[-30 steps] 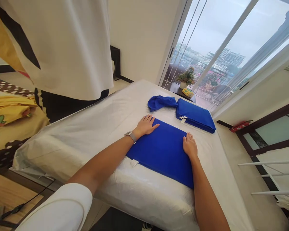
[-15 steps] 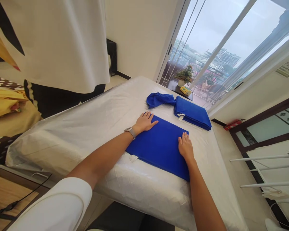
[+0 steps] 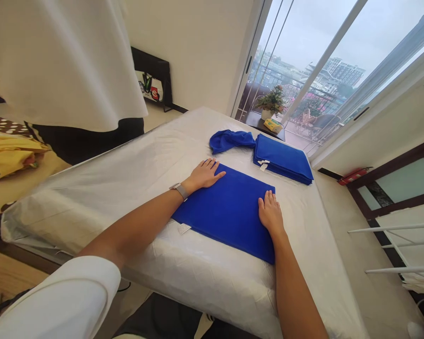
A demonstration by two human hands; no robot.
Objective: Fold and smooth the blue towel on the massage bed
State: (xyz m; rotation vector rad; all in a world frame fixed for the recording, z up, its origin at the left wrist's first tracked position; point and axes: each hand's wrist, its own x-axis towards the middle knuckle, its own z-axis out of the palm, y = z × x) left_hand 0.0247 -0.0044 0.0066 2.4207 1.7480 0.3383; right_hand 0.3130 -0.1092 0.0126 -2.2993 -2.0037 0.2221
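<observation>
While both palms press down flat, the folded blue cloth (image 3: 226, 209) lies spread on the plastic-covered mattress (image 3: 127, 169), near its front edge and a little right of the middle. The left hand (image 3: 203, 174) rests on the far left corner of this cloth, its fingers stretched out and close together, and it grasps nothing. The right hand (image 3: 269, 214) rests on the far right corner in the same way, released and flat, the fingers pointing to the far side. A grey watch (image 3: 180, 190) sits on the left wrist. A small white label (image 3: 183, 229) sticks out from the near left corner of the cloth, onto the plastic. Farther away on the mattress, to the right, there is a stack of folded blue cloths (image 3: 284, 157), and a crumpled blue cloth (image 3: 228, 140) lies touching its left side. Another person in a white shirt (image 3: 56, 61) stands at the far left side of the mattress. Behind the stack, a glass sliding door (image 3: 304, 56) shows a balcony with a potted plant (image 3: 272, 101) and a yellow box (image 3: 273, 125) on a dark table.
</observation>
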